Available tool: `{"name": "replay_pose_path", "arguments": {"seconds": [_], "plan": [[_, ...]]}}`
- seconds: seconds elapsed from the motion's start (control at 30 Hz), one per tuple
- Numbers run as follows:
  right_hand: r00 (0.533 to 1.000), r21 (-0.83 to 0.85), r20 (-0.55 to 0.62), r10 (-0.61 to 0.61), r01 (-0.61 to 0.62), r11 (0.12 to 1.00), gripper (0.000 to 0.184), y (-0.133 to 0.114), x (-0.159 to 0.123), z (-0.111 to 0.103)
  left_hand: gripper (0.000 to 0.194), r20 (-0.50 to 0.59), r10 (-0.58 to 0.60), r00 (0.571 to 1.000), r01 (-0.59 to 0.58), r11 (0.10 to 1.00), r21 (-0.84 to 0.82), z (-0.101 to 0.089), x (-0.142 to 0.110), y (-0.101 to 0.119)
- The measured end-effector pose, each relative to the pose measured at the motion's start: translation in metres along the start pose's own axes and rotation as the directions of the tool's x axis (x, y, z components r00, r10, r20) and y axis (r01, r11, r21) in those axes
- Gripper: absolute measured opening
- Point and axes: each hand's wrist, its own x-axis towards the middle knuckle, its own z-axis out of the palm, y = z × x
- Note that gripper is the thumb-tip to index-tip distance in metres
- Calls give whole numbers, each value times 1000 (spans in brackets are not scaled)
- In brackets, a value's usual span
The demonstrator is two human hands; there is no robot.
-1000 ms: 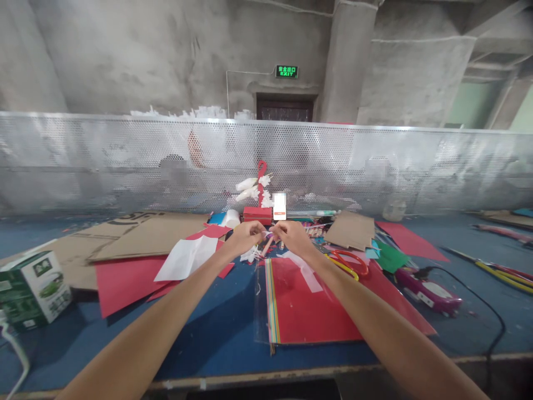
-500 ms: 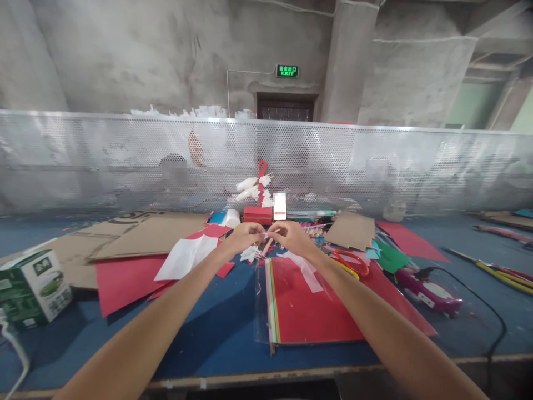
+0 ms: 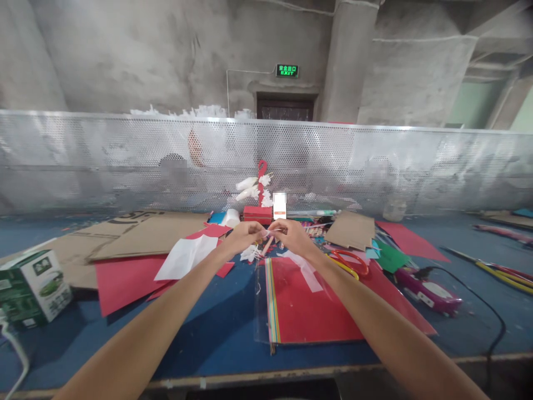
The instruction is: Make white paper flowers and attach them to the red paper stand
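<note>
My left hand point(image 3: 246, 235) and my right hand point(image 3: 290, 235) meet near the middle of the table, fingertips almost together. Between them they pinch a small piece of thin white paper point(image 3: 266, 234); its exact shape is too small to make out. Just below the left fingers lies a white paper flower point(image 3: 250, 253). Under the right wrist, a strip of white paper point(image 3: 307, 271) rests on a clear sleeve of red paper point(image 3: 316, 311) with coloured sheet edges at its left. Behind the hands stands a red stand point(image 3: 262, 189) bearing white paper flowers point(image 3: 247, 192).
Cardboard sheets point(image 3: 150, 236), red paper point(image 3: 125, 280) and a white sheet point(image 3: 187, 255) lie left, near a green-and-white box point(image 3: 35, 286). To the right are red-and-yellow scissors point(image 3: 350, 263), a purple corded device point(image 3: 428, 290) and long yellow-handled scissors point(image 3: 495, 271). A perforated metal panel point(image 3: 333, 166) stands behind.
The fingers have shifted slightly around the white paper, and a little more of it shows between them. The things on the table have stayed in place.
</note>
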Motion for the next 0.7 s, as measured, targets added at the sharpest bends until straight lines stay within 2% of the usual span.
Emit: {"name": "replay_pose_path", "arguments": {"seconds": [0.27,0.4,0.53,0.6,0.7], "plan": [[1000,-160,-13,1,-3,987,22,0,-1,0,25,-29,4,1000,-4,1000,2,2,-1,6],[1000,-217,10,-1,3,976,39,3,0,1,25,-27,16,1000,-15,999,38,2,1,1],[992,-181,86,89,-72,981,57,7,1,1,25,11,49,999,-49,998,47,3,2,-2],[989,-106,110,98,-86,991,53,8,1,2,24,26,33,999,-34,998,44,3,2,-2],[995,46,76,61,-65,997,27,11,1,2,22,25,-30,999,30,1000,-2,2,1,-1]]}}
